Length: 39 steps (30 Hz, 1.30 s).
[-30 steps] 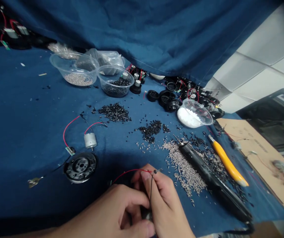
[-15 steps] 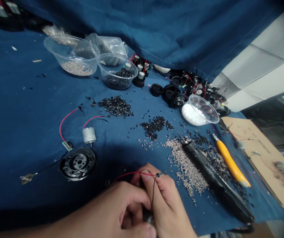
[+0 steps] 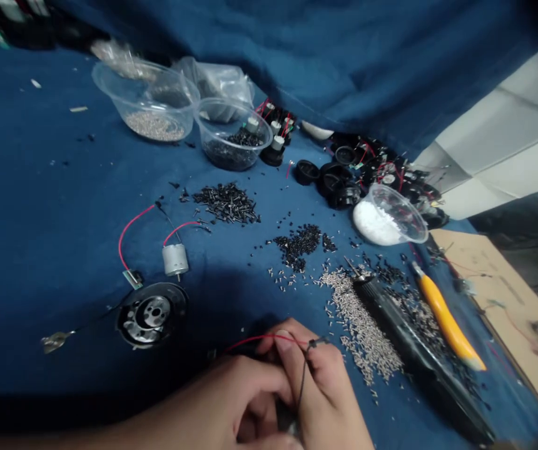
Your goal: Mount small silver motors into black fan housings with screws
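Observation:
My left hand (image 3: 241, 400) and my right hand (image 3: 325, 390) meet at the bottom of the view, with a small dark part (image 3: 288, 417) mostly hidden between them. A red wire (image 3: 264, 337) and a black wire (image 3: 301, 381) run from that part. My right fingers pinch the wires near a tiny black connector (image 3: 316, 342). To the left lie a small silver DC motor (image 3: 175, 259) with red wires and a round black housing (image 3: 151, 315). A black electric screwdriver (image 3: 414, 344) rests on a spread of silver screws (image 3: 360, 331) right of my right hand.
A yellow-handled tool (image 3: 447, 322) lies past the screwdriver. Black screws (image 3: 226, 203) are heaped on the blue cloth (image 3: 62, 219). Clear plastic bowls (image 3: 149, 97) and black wired parts (image 3: 329, 181) stand behind them. Cardboard (image 3: 498, 300) lies at the right.
The whole scene has shifted slightly right in view as my head moved. Both hands keep the same hold on the wires, and they have moved slightly right with the scene.

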Each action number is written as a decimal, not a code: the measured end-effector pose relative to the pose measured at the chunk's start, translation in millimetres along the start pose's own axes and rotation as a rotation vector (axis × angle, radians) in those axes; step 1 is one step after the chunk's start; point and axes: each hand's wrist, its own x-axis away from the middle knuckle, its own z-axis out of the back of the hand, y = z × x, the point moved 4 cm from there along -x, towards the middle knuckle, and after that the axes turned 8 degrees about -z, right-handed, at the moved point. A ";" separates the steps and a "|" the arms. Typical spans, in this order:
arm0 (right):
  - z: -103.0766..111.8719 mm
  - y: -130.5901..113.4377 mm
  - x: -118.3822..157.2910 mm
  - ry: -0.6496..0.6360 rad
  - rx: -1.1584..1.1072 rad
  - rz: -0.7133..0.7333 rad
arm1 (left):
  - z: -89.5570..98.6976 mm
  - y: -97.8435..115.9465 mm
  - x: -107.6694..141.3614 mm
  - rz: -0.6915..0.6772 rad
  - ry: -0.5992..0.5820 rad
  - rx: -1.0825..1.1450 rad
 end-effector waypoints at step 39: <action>-8.0 -13.4 -4.1 0.252 -0.259 -0.231 | 0.4 17.3 3.4 -0.070 -0.127 0.049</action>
